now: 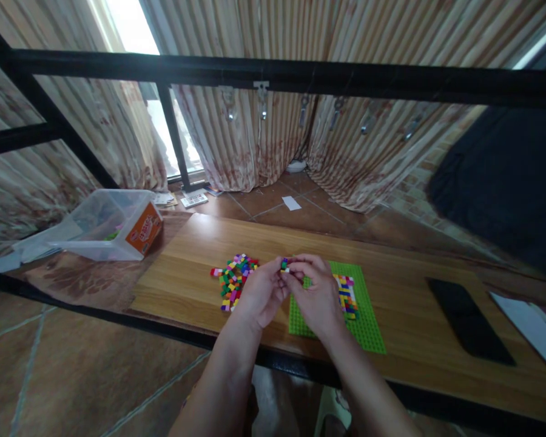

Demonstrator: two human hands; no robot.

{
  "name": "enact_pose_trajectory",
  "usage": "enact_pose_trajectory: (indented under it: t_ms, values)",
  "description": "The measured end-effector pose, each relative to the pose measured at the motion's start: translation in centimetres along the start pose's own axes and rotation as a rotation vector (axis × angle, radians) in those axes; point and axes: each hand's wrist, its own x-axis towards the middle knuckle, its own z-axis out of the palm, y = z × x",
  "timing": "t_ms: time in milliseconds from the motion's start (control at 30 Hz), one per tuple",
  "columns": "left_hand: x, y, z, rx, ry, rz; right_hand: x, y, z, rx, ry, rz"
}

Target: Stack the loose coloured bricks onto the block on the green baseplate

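Observation:
My left hand [262, 292] and my right hand [317, 294] meet above the wooden board, fingertips pinched around a few small toy building bricks [284, 264]. Blue, green and white show on these bricks; my fingers cover the rest. Under my right hand lies a bright green studded baseplate [367, 328]. Rows of coloured bricks [347, 296] sit on it, partly hidden by that hand. To the left of my left hand is a loose pile of multicoloured bricks [232, 279], some of it behind the hand.
A clear plastic box [91, 224] with an orange label stands left of the wooden board [177, 267]. On the right lie a black phone-like slab [468, 318] and white paper [532, 328]. A black metal rail [273, 73] with hanging clips crosses ahead, before striped curtains.

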Motion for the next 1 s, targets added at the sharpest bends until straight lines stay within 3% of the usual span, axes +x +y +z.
enact_pose_trajectory:
  t_ms: [133,267,467,667,800,1000]
  values:
    - [0.1,-0.2,0.4,0.003,0.037,-0.002,0.0,0.6,-0.6,0.033,0.021,0.011]
    - [0.3,-0.1,0.3,0.022,0.090,-0.026,0.2,1.6,-1.3,0.228,0.073,0.120]
    - [0.1,-0.8,0.3,0.139,-0.052,-0.019,0.1,2.0,-1.8,0.451,0.033,0.276]
    - [0.1,-1.1,0.6,0.173,-0.127,0.006,0.1,2.4,-2.6,0.414,0.029,0.272]
    - [0.1,-1.3,0.9,0.242,-0.121,0.081,0.2,2.4,-3.3,0.389,-0.005,0.312]
    - [0.2,-2.1,1.2,0.433,-0.138,0.297,0.4,1.5,-3.9,0.521,0.016,0.408]
